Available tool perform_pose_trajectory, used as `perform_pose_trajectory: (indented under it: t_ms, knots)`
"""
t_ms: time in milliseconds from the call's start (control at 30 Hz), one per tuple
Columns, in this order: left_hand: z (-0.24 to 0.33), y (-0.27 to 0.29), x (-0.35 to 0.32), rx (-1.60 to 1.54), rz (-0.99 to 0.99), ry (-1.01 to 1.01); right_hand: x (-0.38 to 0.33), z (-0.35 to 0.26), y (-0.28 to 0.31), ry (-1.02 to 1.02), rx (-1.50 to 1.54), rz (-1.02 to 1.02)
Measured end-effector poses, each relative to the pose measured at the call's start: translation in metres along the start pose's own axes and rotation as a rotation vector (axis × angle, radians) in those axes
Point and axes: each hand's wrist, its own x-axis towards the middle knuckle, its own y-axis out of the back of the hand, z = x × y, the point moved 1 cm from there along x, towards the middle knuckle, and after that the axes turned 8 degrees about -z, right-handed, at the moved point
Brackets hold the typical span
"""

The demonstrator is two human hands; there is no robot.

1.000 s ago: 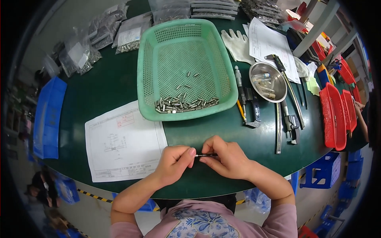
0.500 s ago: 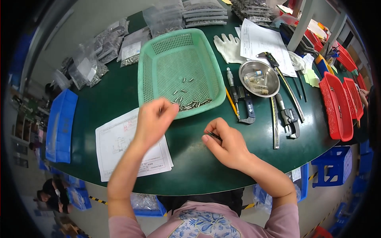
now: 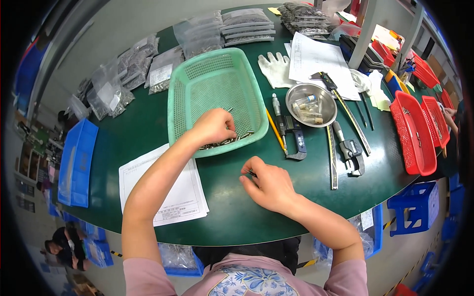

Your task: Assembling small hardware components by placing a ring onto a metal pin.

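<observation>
My left hand [image 3: 216, 127] reaches over the near rim of the green plastic mesh basket [image 3: 173, 93]. Its fingers are curled down among small silvery metal pins [image 3: 224, 142] gathered at the near end; the fingertips' contents are hidden. Just in front of the basket, my right hand [image 3: 269, 183] is closed around a small dark metal pin [image 3: 252, 173], whose end peeks out between thumb and fingers. Printed drawing sheets [image 3: 182, 197] lie under my left forearm.
Right of the basket are a micrometer [image 3: 296, 140], a steel bowl [image 3: 316, 123] of small vials, a caliper [image 3: 345, 106] and a white glove [image 3: 275, 69]. Bagged parts [image 3: 247, 24] line the back. A blue tray [image 3: 76, 163] stands left, red baskets [image 3: 414, 133] right.
My left hand has moved from the basket's near rim to inside it, down among the pins. My right hand has shifted slightly left and lower, still holding the dark pin. The whole view has shifted a little.
</observation>
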Motion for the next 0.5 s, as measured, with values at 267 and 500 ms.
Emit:
perform_pose_trajectory:
  t_ms: [267, 500]
  knots:
    - [-0.016, 0.007, -0.005, -0.441, -0.035, 0.129, 0.002, -0.002, 0.003, -0.044, -0.007, 0.011]
    - [-0.003, 0.020, -0.065, -1.307, -0.108, -0.015, 0.000, 0.007, 0.002, 0.137, 0.064, 0.188]
